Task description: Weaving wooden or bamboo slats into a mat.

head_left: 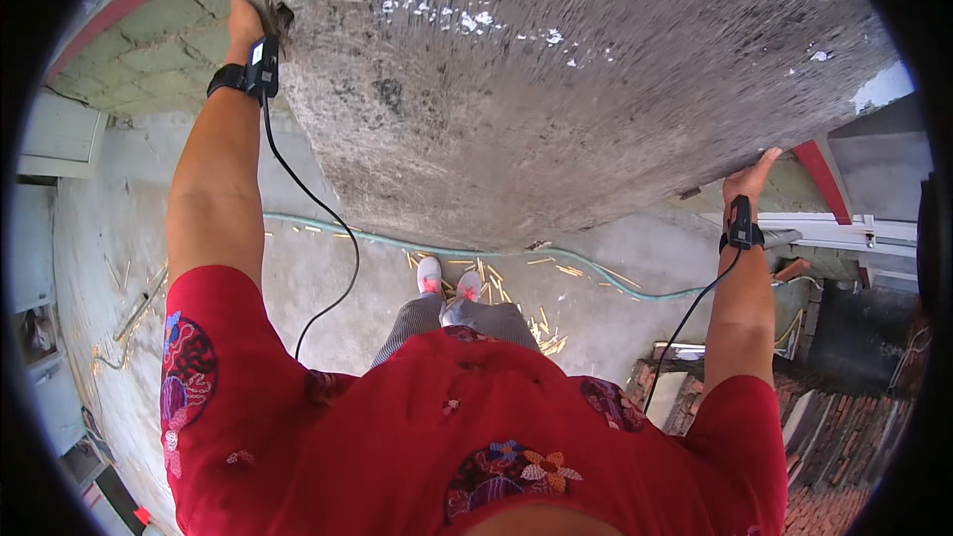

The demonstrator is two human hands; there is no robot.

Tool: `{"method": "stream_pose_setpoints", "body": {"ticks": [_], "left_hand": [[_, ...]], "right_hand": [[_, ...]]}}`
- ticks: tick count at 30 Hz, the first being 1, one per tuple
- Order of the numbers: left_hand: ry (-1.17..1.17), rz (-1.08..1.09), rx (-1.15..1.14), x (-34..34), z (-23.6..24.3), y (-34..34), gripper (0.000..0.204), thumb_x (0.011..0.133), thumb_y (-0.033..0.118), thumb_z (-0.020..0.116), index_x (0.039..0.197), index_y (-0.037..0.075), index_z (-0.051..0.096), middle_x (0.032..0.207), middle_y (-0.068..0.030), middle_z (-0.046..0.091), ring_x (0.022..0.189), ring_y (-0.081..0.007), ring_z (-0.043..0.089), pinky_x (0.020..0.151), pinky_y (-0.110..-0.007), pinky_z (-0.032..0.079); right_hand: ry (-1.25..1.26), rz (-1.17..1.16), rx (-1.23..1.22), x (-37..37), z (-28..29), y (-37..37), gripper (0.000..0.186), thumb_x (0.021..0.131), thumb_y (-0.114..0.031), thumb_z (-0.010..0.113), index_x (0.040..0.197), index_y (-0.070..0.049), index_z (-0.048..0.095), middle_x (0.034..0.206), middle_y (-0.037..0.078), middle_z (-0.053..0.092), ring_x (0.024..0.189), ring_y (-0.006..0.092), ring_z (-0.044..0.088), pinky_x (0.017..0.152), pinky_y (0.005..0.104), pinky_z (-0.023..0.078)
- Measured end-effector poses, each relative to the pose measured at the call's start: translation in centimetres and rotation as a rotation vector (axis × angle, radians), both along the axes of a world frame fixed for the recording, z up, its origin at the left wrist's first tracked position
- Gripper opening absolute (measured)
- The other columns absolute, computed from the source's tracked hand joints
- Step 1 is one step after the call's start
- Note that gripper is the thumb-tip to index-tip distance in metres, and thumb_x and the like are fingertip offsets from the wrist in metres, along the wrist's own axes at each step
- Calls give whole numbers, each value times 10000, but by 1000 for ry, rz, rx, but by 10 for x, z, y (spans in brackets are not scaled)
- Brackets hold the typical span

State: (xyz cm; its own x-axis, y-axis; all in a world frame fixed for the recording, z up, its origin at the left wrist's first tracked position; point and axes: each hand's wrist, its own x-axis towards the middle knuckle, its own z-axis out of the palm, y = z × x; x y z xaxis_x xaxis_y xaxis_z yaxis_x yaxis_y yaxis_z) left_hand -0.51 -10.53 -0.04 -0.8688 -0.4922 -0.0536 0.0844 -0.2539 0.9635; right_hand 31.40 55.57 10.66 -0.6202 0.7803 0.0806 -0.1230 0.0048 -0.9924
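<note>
A large, worn grey board [536, 99] with flaking white patches fills the upper middle, tilted up in front of me. My left hand [244, 25] grips its left edge near a dark broken notch, with the fingers partly hidden. On the other side, my right hand [751, 179] holds the lower right edge, its thumb showing and the other fingers mostly behind the board. Both arms are stretched out. A black strapped device with a cable sits on each wrist. The board hides whatever stands behind it.
A green hose [635, 290] crosses the concrete floor [308, 278] near my feet. Thin yellowish sticks [549, 342] lie scattered around it. Stacked bricks [844, 442] stand at the lower right. White cabinets [62, 134] line the left, and a red-edged wall [149, 55] rises at the upper left.
</note>
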Motion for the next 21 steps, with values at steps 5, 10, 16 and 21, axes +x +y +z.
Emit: {"method": "stream_pose_setpoints", "body": {"ticks": [5, 10, 16, 21], "left_hand": [[12, -22, 117, -8, -8, -43, 524, 843, 424, 361, 1050, -26, 529, 1014, -143, 554, 892, -264, 525, 823, -363, 395], [-22, 52, 213, -15, -10, 19, 462, 837, 396, 342, 953, 3, 555, 918, -96, 570, 850, -241, 519, 787, -357, 403], [-35, 247, 47, 8, 15, 6, 374, 843, 311, 356, 903, -1, 553, 860, -95, 569, 784, -243, 530, 712, -387, 424], [-126, 396, -578, 8, -7, 7, 593, 844, 423, 360, 1120, -87, 487, 1141, -204, 519, 1024, -280, 490, 898, -375, 344]], "right_hand": [[-5, 32, -1, -10, 2, -8, 993, 734, -729, 413, 1401, -69, 89, 1458, 99, 88, 1335, 244, 104, 1084, 364, 65], [-49, -9, 105, 4, -5, 24, 973, 758, -717, 388, 1403, -65, 60, 1459, 111, 69, 1340, 245, 77, 1085, 359, 57], [72, 193, 168, -9, -11, 17, 876, 818, -677, 308, 1386, -35, 129, 1435, 114, 146, 1312, 243, 158, 1081, 363, 121], [124, 106, 26, -14, -9, 10, 789, 841, -665, 232, 1370, -79, 226, 1406, 75, 248, 1277, 239, 244, 1070, 373, 162]]}}
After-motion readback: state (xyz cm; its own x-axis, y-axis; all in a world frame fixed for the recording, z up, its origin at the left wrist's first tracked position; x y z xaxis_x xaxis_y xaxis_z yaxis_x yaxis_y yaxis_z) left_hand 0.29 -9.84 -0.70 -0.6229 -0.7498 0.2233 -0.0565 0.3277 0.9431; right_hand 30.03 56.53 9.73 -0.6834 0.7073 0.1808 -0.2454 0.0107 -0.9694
